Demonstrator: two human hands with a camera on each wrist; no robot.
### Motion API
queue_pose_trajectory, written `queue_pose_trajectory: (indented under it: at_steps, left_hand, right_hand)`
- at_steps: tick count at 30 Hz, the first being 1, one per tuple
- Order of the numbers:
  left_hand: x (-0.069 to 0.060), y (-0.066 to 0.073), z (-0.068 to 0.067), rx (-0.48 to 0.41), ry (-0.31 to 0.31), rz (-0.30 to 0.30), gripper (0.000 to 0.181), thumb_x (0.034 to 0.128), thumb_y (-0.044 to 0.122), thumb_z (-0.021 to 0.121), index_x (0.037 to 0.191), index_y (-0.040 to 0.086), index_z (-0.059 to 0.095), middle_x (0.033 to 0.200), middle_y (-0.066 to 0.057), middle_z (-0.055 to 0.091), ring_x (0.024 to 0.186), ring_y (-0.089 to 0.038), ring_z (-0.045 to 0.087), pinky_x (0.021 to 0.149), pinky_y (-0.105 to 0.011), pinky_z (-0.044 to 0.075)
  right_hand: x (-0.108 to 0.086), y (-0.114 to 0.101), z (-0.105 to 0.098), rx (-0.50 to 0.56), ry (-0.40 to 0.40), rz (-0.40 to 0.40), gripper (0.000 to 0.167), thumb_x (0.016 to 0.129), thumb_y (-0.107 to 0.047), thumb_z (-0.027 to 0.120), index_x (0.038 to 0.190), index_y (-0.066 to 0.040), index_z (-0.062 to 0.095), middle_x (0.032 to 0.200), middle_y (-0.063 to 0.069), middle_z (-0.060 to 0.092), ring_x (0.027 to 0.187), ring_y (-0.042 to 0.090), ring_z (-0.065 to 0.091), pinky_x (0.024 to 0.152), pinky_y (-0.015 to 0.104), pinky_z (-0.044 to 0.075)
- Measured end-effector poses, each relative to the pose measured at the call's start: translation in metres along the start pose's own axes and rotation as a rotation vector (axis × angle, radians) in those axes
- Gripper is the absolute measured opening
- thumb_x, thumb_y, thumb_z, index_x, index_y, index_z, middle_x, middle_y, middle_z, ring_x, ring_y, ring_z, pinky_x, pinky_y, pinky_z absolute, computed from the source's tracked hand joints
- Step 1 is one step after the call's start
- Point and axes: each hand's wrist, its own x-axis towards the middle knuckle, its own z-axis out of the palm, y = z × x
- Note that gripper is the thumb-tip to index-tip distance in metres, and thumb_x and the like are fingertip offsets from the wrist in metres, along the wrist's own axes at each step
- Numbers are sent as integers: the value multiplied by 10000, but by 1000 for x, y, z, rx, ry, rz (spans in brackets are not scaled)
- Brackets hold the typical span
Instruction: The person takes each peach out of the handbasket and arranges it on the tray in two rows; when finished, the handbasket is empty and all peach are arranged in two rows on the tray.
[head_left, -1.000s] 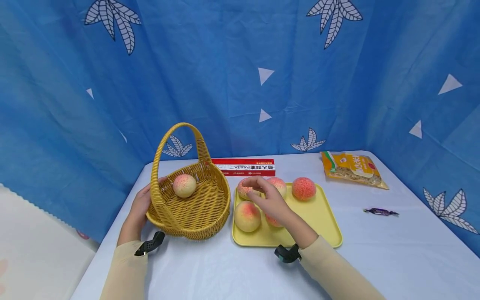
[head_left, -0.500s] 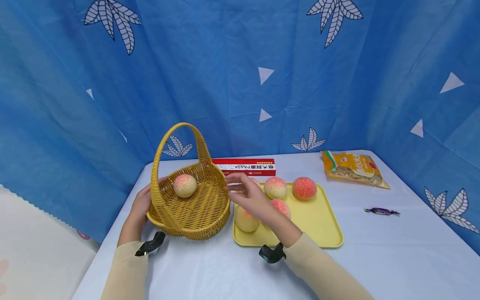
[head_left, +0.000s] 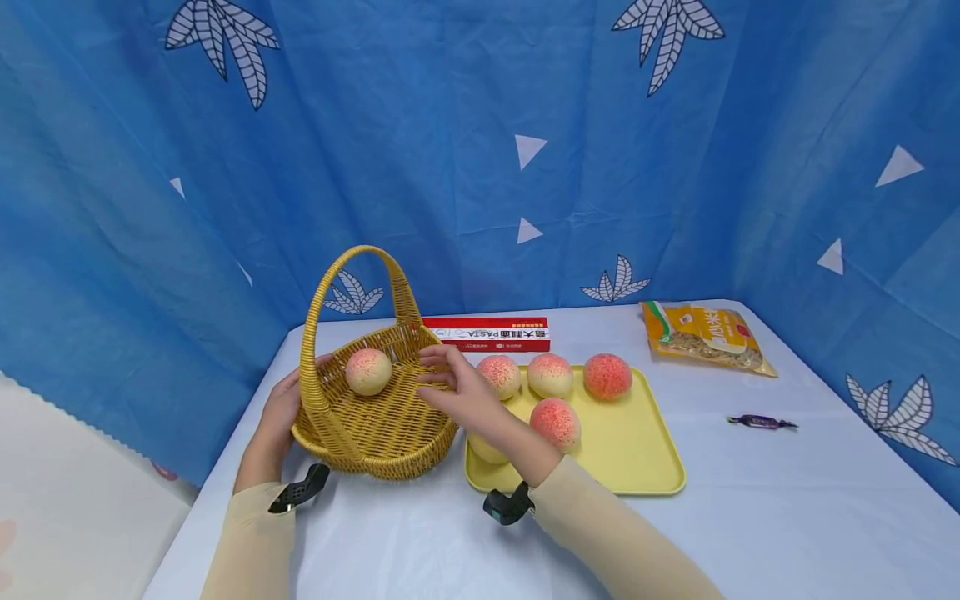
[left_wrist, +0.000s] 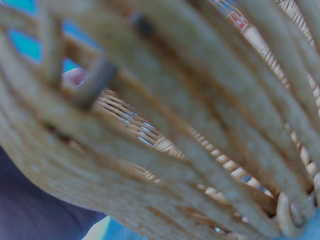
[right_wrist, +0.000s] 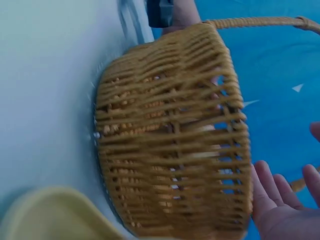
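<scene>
My left hand (head_left: 281,410) holds the left side of a yellow wicker basket (head_left: 408,461), which has a tall arched handle. One pink-and-cream peach (head_left: 368,372) lies inside, towards the left. Over the basket's right rim reaches my right hand (head_left: 467,393), its fingers apart and holding nothing. In the right wrist view those fingers (right_wrist: 282,192) extend past the basket rim (right_wrist: 245,145). Several more peaches, one of them a redder peach (head_left: 607,377), sit on a yellow tray (head_left: 637,450). My right forearm partly hides the front left peach (head_left: 483,450). Blurred wickerwork (left_wrist: 165,100) fills most of the left wrist view.
Behind the basket and tray lies a red and white pasta box (head_left: 491,333). An orange food packet (head_left: 707,337) is at the back right, with a purple wrapped candy (head_left: 762,422) in front of it. A blue curtain (head_left: 450,167) hangs behind the white table (head_left: 787,517).
My right hand has moved left from above the tray to the basket's right rim, uncovering the back left peach. My left hand, the basket and its peach stay where they were.
</scene>
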Motion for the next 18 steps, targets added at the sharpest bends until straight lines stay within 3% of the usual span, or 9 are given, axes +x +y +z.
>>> queue_pose_trajectory:
  at_steps: [4, 8, 11, 15, 18]
  left_hand:
    - [-1, 1, 0, 9, -4, 9, 656, 1006, 624, 350, 1550, 260, 386, 1625, -97, 289, 1354, -122, 352, 927, -136, 377]
    - [-1, 0, -1, 9, -5, 17, 653, 1006, 624, 354, 1547, 260, 394, 1617, -98, 300, 1324, -104, 373, 910, -127, 387]
    - [0, 1, -1, -2, -2, 18, 646, 1016, 610, 353, 1547, 246, 393, 1630, -91, 290, 1407, -171, 337, 1084, -262, 365]
    - [0, 1, 1, -24, 3, 8, 637, 1025, 586, 367, 1546, 222, 396, 1658, -84, 249, 1526, -264, 189, 1228, -498, 183]
    - [0, 1, 1, -31, 5, 5, 628, 1030, 572, 372, 1545, 216, 398, 1658, -84, 249, 1532, -270, 177, 1234, -512, 166]
  right_hand:
    - [7, 1, 10, -20, 21, 21, 487, 971, -131, 644, 1403, -243, 449, 1436, 37, 493, 1307, 285, 563, 971, 357, 546]
    - [14, 2, 19, -64, 30, 18, 523, 953, -150, 674, 1412, -241, 440, 1455, 77, 475, 1320, 300, 546, 950, 350, 554]
    - [20, 3, 24, -115, 26, 9, 548, 941, -160, 690, 1423, -212, 436, 1481, 116, 460, 1324, 293, 536, 949, 359, 551]
    - [28, 3, 28, -184, 17, -3, 576, 932, -169, 705, 1436, -153, 427, 1467, 107, 477, 1320, 304, 534, 948, 347, 551]
    - [34, 4, 30, -218, 18, -1, 593, 926, -164, 716, 1441, -134, 424, 1445, 104, 483, 1320, 328, 530, 918, 323, 562]
